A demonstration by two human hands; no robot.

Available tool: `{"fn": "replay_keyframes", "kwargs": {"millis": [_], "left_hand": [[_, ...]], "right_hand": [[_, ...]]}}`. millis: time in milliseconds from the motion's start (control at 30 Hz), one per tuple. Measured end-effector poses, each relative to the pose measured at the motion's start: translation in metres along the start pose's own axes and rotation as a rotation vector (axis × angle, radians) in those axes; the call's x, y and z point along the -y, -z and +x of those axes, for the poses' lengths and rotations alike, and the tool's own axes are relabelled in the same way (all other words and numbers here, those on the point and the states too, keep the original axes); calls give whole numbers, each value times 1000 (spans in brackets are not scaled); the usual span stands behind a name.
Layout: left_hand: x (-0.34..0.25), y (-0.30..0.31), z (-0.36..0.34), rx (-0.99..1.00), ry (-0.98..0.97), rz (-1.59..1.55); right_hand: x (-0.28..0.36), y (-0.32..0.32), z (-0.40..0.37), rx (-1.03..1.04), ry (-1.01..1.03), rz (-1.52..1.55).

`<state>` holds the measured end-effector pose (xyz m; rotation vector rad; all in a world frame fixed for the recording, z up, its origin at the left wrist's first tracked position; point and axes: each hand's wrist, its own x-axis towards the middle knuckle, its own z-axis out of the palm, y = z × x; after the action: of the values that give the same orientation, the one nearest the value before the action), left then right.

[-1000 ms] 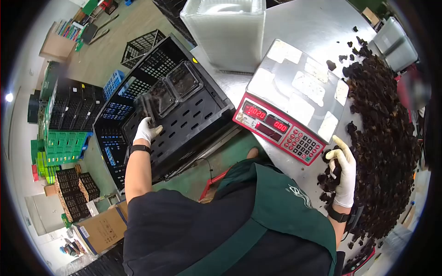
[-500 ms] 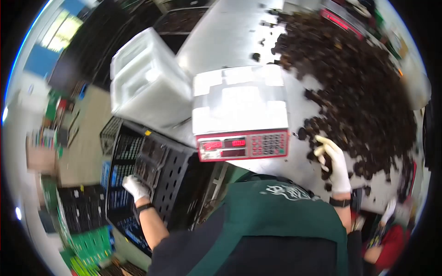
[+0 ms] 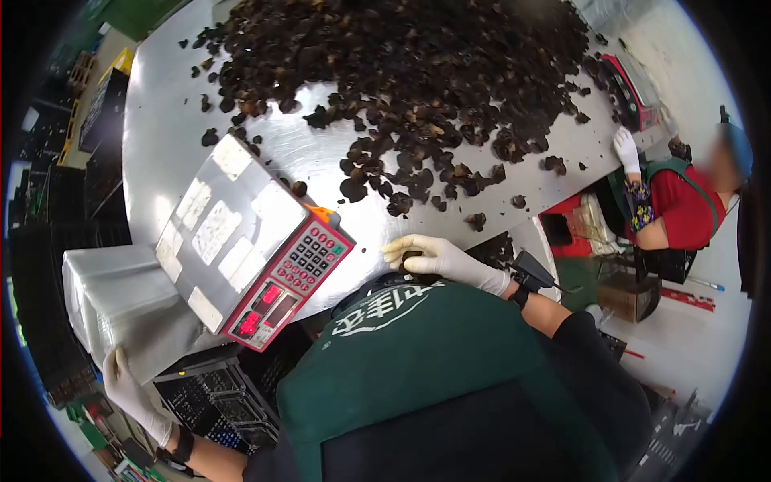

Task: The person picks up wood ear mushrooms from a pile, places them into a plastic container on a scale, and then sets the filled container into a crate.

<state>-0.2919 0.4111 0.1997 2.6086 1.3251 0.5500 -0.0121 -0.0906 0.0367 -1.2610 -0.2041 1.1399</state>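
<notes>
My left hand (image 3: 132, 394), in a white glove, pinches the lower edge of a stack of clear plastic trays (image 3: 132, 273). My right hand (image 3: 442, 259), gloved too, is curled in front of my green apron. A dark wood ear mushroom piece (image 3: 410, 259) shows between its thumb and fingers. Between the hands is a scale (image 3: 217, 233) with a grey platform, a red keypad panel and lit red digits. Beyond the right hand, a broad pile of wood ear mushrooms (image 3: 401, 76) covers much of the metal table (image 3: 161, 120).
Black crates (image 3: 217, 394) stand below the table edge on the left. At the right, a co-worker in a red shirt (image 3: 691, 205) has a gloved hand (image 3: 626, 150) by a second scale (image 3: 634, 92). Loose pieces lie along the near edge.
My view has swung to the right, so the scale appears turned. My left hand has gone from over the black crate to the plastic tray stack. My right hand is now near my apron.
</notes>
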Motion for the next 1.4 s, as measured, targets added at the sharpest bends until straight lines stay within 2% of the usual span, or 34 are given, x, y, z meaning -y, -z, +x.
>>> {"fn": "replay_keyframes", "kwargs": {"millis": [100, 167, 200, 267, 300, 367, 433, 467, 500, 533, 567, 600, 667, 767, 900, 933, 1033, 1167, 1333, 1400], "left_hand": [[5, 10, 11, 32, 14, -65], [17, 20, 19, 84, 62, -29], [11, 24, 22, 75, 69, -60], [-17, 42, 16, 51, 90, -118], [-54, 47, 8, -166, 238, -291], [-118, 47, -12, -506, -31, -183], [-127, 28, -26, -419, -158, -245], [-130, 12, -36, -378, -219, -273], [-144, -13, -46, -339, -317, -250], [-149, -35, -49, -218, -444, -100], [-160, -59, -60, -146, -454, -39], [-179, -85, -62, -93, -568, -87], [-198, -123, -73, 5, -529, -150], [-200, -154, -80, 103, -488, -196], [-213, -163, -82, 189, -533, -66], [-215, -167, -82, 167, -572, -107], [-219, -167, -83, 215, -532, -165], [-222, -172, -83, 228, -542, -182], [-218, -183, -84, 221, -569, -193], [-216, -185, -85, 240, -558, -190]], "right_hand": [[-3, -2, 7, -69, 34, -122], [-8, 6, 22, -173, 33, -61], [14, 4, 21, -276, -29, -67], [21, 25, 32, -448, 141, -161], [29, 39, 37, -549, 189, -221], [34, 74, 52, -688, 295, -192], [33, 104, 74, -891, 541, -561], [39, 112, 78, -901, 595, -744], [43, 114, 85, -937, 618, -954], [46, 111, 88, -949, 571, -1066], [48, 109, 91, -960, 524, -1177], [48, 109, 93, -934, 506, -1166], [50, 111, 98, -883, 469, -1149], [61, 122, 115, -902, 561, -1120], [74, 142, 150, -765, 322, -1412], [80, 143, 153, -756, 273, -1377], [89, 148, 150, -782, 307, -977], [94, 153, 127, -596, 290, -454], [87, 155, 94, -695, 299, -426], [83, 156, 81, -676, 239, -291]]}}
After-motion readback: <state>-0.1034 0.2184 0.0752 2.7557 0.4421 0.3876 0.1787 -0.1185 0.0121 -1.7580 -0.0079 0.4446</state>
